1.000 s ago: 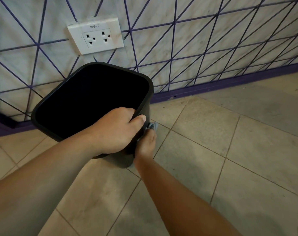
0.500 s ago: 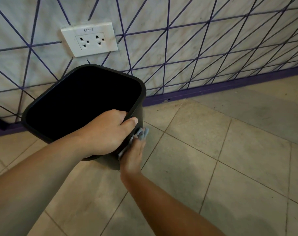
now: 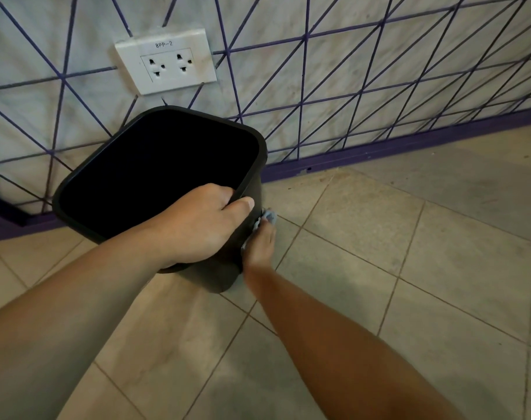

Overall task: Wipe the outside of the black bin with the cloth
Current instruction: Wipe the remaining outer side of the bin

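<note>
The left hand (image 3: 203,225) still gripped the black bin (image 3: 155,165) by its rim. The right hand (image 3: 259,247) had slid the cloth (image 3: 268,216) slightly along the bin's outer side, fingers pressing it there.

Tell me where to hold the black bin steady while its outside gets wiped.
Grip the black bin by its near rim, from above, as the left hand does: the open top leaves a thin lip to curl round, and the outer wall stays free for the cloth under the right hand.

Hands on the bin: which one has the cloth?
The right hand, low against the black bin's outer side, presses the blue cloth there. The left hand only grips the rim.
</note>
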A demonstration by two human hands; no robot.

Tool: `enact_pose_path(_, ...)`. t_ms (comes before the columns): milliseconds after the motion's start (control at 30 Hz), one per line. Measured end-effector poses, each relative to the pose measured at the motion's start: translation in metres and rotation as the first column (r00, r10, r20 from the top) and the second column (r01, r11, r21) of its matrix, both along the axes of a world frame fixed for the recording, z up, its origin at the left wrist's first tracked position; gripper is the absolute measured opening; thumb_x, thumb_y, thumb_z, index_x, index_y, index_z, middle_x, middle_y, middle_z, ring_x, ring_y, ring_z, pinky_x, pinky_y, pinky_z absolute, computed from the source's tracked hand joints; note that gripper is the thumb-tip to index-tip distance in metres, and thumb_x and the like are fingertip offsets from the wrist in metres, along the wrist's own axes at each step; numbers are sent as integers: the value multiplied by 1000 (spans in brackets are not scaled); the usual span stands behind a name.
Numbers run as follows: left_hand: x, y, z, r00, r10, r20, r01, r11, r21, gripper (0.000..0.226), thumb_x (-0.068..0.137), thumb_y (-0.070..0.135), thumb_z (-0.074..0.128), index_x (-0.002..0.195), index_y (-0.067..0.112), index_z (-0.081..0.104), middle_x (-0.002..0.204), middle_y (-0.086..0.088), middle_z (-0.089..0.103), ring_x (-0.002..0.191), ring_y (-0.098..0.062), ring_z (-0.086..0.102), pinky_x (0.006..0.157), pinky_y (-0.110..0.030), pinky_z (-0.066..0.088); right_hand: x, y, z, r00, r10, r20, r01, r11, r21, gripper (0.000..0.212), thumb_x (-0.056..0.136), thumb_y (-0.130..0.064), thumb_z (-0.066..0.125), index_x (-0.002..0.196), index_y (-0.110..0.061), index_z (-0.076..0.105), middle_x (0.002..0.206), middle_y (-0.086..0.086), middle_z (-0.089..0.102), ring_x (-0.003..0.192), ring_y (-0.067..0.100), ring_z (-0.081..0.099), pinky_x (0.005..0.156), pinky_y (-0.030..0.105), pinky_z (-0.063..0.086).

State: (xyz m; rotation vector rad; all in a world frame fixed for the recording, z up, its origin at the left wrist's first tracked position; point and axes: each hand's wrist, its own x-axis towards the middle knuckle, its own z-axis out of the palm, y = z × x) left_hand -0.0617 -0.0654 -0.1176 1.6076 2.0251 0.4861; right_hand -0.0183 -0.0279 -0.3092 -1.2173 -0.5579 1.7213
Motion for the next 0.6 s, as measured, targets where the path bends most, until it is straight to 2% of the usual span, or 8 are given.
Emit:
enact_pose_path(33,2,0,1,1000,6,0,-6,1000,-4,45,101,43,45,75,11,63,73,-18,65,68,-26,65,76,-51,53,-2,7,-14,1000,0,-15,0,1000,17,81,86,-69,37,159,-34,37,161,-8,44,150,13,38,129,48,25)
enact_pose_path(100,2,0,3,1000,5,26,-5,1000,-24,45,101,43,45,78,9,64,76,-19,66,70,-27,66,76,-52,54,-1,-4,-8,999,-32,-36,32,999,-14,78,85,-69,39,154,-35,43,155,-2,51,145,16,45,126,50,32)
enact_pose_path(200,-3,1,4,995,-10,101,15,999,-49,48,101,44,45,85,3,66,82,-20,69,76,-30,69,77,-53,54,3,-58,40,998,-54,-22,55,997,62,49,101,-47,37,149,-40,41,142,-17,53,131,-4,51,113,23,43)
enact_pose_path(233,-4,2,4,994,-14,113,20,999,-51,48,101,43,45,86,2,66,83,-21,70,77,-30,69,78,-53,53,2,-76,57,998,-33,-47,39,991,128,53,100,-48,37,153,-42,37,149,-19,48,137,-6,46,115,22,41)
enact_pose_path(333,-4,2,4,991,-28,129,34,998,-46,45,101,40,47,85,4,68,81,-17,71,77,-27,70,79,-53,53,-6,-70,66,995,-98,-8,97,963,252,69,95,-50,33,162,-35,31,168,-21,25,157,3,22,130,36,24)
enact_pose_path(467,-2,2,2,992,-31,123,36,999,-41,40,101,40,45,88,12,70,83,-11,73,79,-21,70,81,-52,54,6,-12,35,996,-83,35,72,966,249,50,112,-30,30,162,-28,30,155,-22,34,142,-12,35,118,10,28)
enact_pose_path(500,-1,1,3,995,-27,96,30,999,-29,40,101,41,45,85,13,69,81,-10,71,77,-20,69,81,-50,54,9,-7,21,997,-63,51,49,971,233,47,114,-25,28,161,-28,31,155,-19,37,142,-11,37,117,10,29)
enact_pose_path(600,0,-1,4,997,-20,77,22,1000,-21,44,101,44,44,83,12,68,80,-13,69,74,-21,68,79,-49,54,7,-13,8,999,11,45,-18,988,151,40,112,-32,28,150,-36,43,147,-12,51,140,7,47,121,32,33)
